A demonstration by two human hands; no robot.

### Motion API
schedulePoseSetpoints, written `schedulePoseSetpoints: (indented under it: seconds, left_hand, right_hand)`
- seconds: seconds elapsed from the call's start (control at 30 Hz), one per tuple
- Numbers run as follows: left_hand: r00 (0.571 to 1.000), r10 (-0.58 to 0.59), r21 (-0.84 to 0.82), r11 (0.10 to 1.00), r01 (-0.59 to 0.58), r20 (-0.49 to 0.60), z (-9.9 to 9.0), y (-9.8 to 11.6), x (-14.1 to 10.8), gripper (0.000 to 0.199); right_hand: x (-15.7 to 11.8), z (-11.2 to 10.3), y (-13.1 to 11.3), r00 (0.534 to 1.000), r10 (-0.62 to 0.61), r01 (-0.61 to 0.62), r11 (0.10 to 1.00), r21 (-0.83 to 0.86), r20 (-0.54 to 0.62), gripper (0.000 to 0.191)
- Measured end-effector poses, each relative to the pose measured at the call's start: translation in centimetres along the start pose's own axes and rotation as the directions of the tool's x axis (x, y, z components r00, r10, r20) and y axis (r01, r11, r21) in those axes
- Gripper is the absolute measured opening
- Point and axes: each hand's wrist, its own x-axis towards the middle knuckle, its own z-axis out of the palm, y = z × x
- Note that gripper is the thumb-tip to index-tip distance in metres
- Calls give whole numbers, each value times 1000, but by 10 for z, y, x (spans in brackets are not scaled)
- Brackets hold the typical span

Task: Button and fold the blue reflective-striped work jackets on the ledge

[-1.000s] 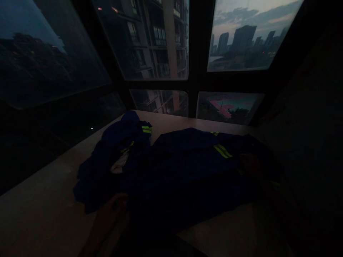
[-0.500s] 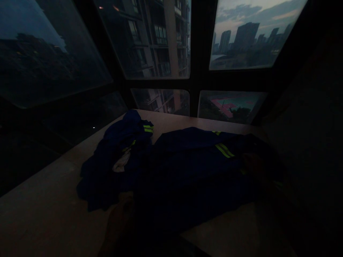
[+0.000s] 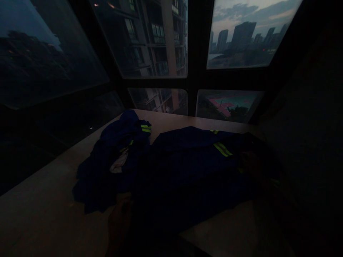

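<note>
Dark blue clothing (image 3: 184,157) lies across the pale ledge (image 3: 37,214) below the windows (image 3: 155,39); whether it is one garment or two touching each other is too dark to tell. The work in hand looks partly done. Toward the right end of the ledge, the spread part (image 3: 187,141) lies fairly flat, its far side just short of the far edge, with bright yellow-green bands (image 3: 223,149) showing on its surface. What looks left is the bunched part (image 3: 98,171), which is heaped and creased along the left edge, reaching up close to the far left corner. A light patch (image 3: 119,163) shows in the middle of that heap; it could be lining or the ledge seen through a gap. No neat fold shows anywhere, so judging by the cloth alone, the arranging seems to be at an early or middle stage.

The left hand (image 3: 121,210) is at the near side of the clothing, where the heap meets the flatter stretch. The right hand (image 3: 249,162) is over the right end, just beside the bands. Both hands appear to touch the fabric, but I cannot tell how far either grip is closed or whether it pinches any cloth.
</note>
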Motion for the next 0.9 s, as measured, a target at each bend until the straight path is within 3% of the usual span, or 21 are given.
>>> schedulePoseSetpoints:
  seconds: [0.23, 0.57, 0.77, 0.9]
  left_hand:
    - [1000, 30, 82, 996, -30, 9, 8, -5, 5, 37]
    - [983, 181, 113, 977, -179, -10, 16, -19, 12, 36]
    - [986, 165, 119, 979, -168, 35, 13, -30, 22, 32]
    - [991, 99, 50, 993, -103, 89, -1, -19, 20, 29]
  right_hand:
    - [1, -1, -6, 1000, 19, -19, 1000, -20, 5, 36]
    - [2, -4, -13, 1000, 29, -29, 999, -33, 9, 36]
    - [2, -10, -21, 999, 35, -34, 998, -55, 21, 34]
    - [1, -14, -25, 998, 50, -48, 997, -67, 31, 32]
